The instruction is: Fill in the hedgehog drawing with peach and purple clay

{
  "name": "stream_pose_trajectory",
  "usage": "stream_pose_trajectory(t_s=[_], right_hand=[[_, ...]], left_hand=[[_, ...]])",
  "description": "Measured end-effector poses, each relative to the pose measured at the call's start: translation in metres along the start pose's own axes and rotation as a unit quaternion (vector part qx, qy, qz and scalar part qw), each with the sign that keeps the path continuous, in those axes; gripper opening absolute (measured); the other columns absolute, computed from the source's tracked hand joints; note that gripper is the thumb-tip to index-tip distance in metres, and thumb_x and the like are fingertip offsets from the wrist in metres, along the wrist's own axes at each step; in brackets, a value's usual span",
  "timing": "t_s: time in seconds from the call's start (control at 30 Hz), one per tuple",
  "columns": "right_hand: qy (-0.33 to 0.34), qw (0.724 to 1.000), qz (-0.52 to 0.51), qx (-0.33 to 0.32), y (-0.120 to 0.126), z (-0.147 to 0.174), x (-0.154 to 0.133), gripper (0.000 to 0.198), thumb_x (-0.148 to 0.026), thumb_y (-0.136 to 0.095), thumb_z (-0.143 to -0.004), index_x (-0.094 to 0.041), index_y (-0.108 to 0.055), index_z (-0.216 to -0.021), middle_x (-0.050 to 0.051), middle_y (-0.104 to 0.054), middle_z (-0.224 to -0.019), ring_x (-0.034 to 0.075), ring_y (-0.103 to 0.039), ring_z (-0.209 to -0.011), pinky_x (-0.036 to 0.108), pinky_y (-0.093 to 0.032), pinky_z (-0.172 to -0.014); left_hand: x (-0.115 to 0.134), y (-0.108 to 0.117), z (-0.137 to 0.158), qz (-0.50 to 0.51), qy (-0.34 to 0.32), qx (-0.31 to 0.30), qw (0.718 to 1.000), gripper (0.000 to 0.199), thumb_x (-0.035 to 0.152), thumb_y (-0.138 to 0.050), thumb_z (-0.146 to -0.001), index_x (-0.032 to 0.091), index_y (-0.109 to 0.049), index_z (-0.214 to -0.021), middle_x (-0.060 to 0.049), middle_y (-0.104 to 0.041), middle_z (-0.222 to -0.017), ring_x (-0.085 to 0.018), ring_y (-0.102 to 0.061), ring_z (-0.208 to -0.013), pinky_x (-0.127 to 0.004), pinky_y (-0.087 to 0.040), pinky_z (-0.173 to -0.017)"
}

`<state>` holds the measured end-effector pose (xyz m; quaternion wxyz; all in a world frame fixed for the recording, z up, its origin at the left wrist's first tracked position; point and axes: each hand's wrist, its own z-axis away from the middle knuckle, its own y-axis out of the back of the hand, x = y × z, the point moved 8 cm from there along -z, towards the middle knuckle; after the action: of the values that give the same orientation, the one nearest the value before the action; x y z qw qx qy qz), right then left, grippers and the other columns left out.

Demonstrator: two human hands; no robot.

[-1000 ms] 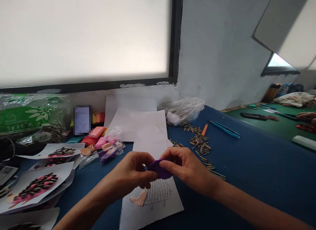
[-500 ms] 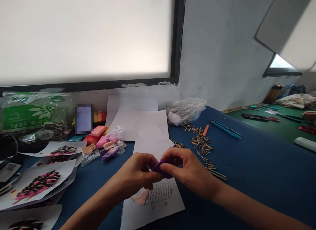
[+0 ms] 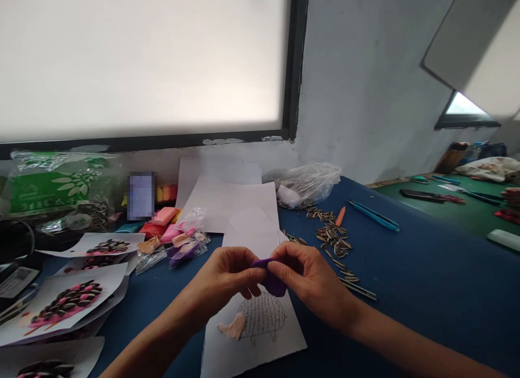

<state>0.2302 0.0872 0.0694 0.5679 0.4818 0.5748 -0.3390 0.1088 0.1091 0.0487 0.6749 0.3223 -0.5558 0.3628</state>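
Observation:
Between my two hands is a flat piece of purple modelling clay (image 3: 274,283), held above a sheet of white paper (image 3: 227,356). My left hand (image 3: 233,278) pinches its left edge between thumb and fingers. Its upper right edge is gripped by my right hand (image 3: 303,269), thumb in front and fingers curled behind. On the paper below is a pencil drawing of an animal (image 3: 264,315) with a rounded, scribble-filled body and short legs. A peach-coloured clay piece (image 3: 232,328) covers the head end of the drawing.
Sunflower seeds (image 3: 331,237) lie loose on the blue table, near an orange stick (image 3: 340,216) and blue tweezers (image 3: 374,215). Bagged clay (image 3: 189,248) and printed pictures (image 3: 69,299) are at left. A plastic bag (image 3: 312,183) and blank paper (image 3: 235,199) stand by the wall.
The purple clay has turned in my fingers and now hangs lower, showing more of its flat face. My left hand has shifted slightly, uncovering more of the peach clay and drawing.

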Motion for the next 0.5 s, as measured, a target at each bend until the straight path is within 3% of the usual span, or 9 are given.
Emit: stream_pose_trajectory(t_s=[0.17, 0.3, 0.4, 0.5], right_hand=[[0.004, 1.0, 0.003, -0.019, -0.005, 0.0, -0.004, 0.018, -0.033, -0.063, -0.093, -0.015, -0.064, -0.09, 0.002, -0.067, -0.073, 0.015, -0.062, -0.068, 0.027, -0.05, -0.063], [0.0, 1.0, 0.025, -0.018, -0.005, 0.0, -0.003, 0.02, -0.032, -0.062, -0.093, -0.016, -0.062, -0.081, 0.001, -0.065, -0.069, 0.013, -0.059, -0.063, 0.025, -0.047, -0.059], [-0.009, 1.0, 0.014, -0.009, -0.002, -0.001, 0.001, 0.023, -0.036, -0.062, -0.093, -0.016, -0.06, -0.081, 0.0, -0.062, -0.07, 0.013, -0.058, -0.064, 0.026, -0.047, -0.06], [-0.025, 0.999, -0.002, -0.02, -0.004, -0.002, 0.007, 0.024, -0.038, -0.062, -0.092, -0.017, -0.058, -0.082, 0.0, -0.061, -0.071, 0.013, -0.056, -0.064, 0.026, -0.047, -0.06]], left_hand=[[-0.003, 0.0, 0.0, -0.011, 0.0, -0.005, 1.0, 0.031, 0.043, -0.077, -0.069, 0.014, -0.066, -0.074, -0.001, -0.068, -0.065, -0.013, -0.058, -0.058, -0.026, -0.044, -0.059], [0.005, 0.0, 0.003, -0.097, 0.007, -0.057, 0.994, 0.03, 0.037, -0.074, -0.07, 0.014, -0.071, -0.088, -0.003, -0.071, -0.072, -0.015, -0.061, -0.065, -0.026, -0.046, -0.061], [0.018, 0.029, 0.006, -0.195, -0.003, 0.037, 0.98, 0.036, 0.04, -0.068, -0.073, 0.015, -0.07, -0.099, -0.005, -0.073, -0.079, -0.018, -0.065, -0.069, -0.028, -0.05, -0.063], [0.026, 0.059, 0.009, -0.271, -0.023, 0.119, 0.955, 0.031, 0.042, -0.057, -0.079, 0.016, -0.068, -0.094, -0.005, -0.072, -0.081, -0.018, -0.065, -0.067, -0.029, -0.051, -0.061]])
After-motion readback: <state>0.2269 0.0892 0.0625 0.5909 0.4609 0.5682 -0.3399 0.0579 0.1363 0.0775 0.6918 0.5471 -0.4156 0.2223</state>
